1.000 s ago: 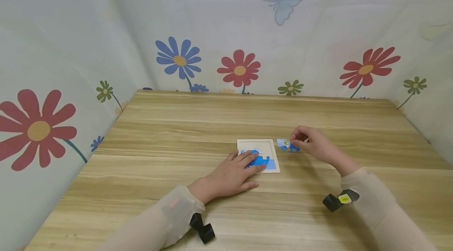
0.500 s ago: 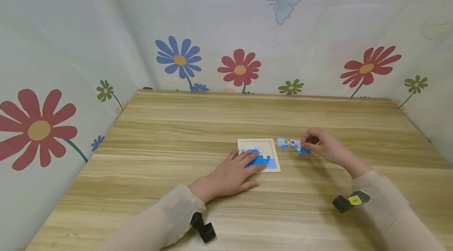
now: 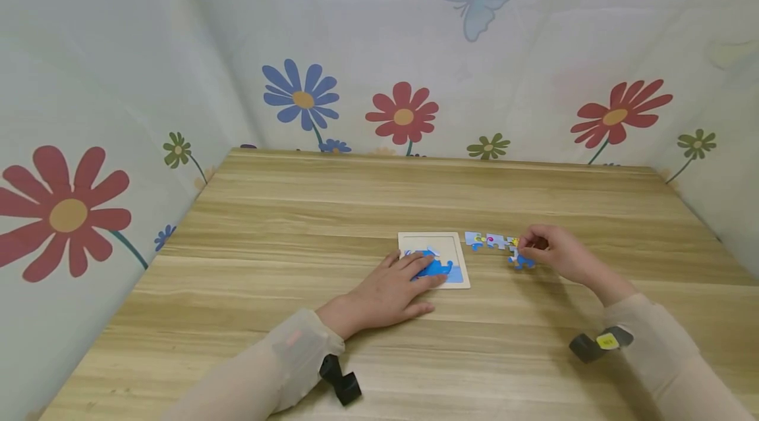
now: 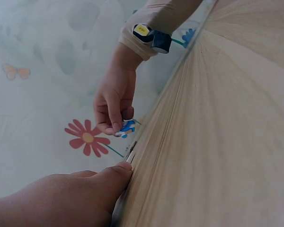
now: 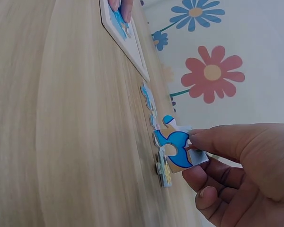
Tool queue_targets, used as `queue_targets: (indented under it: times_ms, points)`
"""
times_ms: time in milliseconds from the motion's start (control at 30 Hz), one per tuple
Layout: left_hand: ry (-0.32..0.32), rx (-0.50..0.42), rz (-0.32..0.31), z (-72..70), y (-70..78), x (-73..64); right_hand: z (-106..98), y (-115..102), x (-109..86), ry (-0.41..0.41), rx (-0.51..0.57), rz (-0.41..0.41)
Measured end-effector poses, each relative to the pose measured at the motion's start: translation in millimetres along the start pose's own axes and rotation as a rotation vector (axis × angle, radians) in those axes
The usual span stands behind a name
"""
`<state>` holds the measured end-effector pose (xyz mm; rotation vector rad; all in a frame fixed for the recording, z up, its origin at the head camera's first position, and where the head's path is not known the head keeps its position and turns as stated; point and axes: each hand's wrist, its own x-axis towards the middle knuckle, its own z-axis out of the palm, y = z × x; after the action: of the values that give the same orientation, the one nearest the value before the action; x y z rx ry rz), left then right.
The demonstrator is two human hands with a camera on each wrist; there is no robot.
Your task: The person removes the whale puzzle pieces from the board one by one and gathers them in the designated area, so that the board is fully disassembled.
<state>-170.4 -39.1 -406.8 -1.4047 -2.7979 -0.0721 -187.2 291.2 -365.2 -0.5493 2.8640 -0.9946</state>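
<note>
My left hand [image 3: 385, 292] rests with fingers spread on a square puzzle board [image 3: 433, 241] with a pale rim, partly covering the blue pieces [image 3: 437, 267] in its lower half. The board's upper part shows bare backing. To its right, my right hand [image 3: 554, 253] pinches a jigsaw piece [image 5: 180, 149] between thumb and fingers; it is printed blue, tan and white. The right wrist view has this piece tilted up above the table. Beneath and beside it, several loose jigsaw pieces [image 3: 495, 242] lie in a row running right from the board's upper corner.
The wood-grain table [image 3: 320, 210] extends around the board and pieces. A white curtain [image 3: 356, 32] printed with flowers and a butterfly stands along its back and sides. Each wrist wears a small black camera, such as the right wrist's camera [image 3: 599, 344].
My right hand has moved right and slightly nearer with the jigsaw piece, uncovering more of the loose row beside the board. The left hand has stayed on the board.
</note>
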Motion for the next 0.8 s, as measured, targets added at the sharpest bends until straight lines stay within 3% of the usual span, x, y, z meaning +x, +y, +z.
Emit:
queue_targets:
  times_ms: [267,800]
  points:
    - [0.01,0.005,0.003,1.5,-0.8,-0.1,-1,4,-1.8,-0.012,-0.001,-0.02]
    - [-0.006,-0.001,-0.002,0.2,-0.8,-0.3,3,11,1.7,-0.079,0.026,0.016]
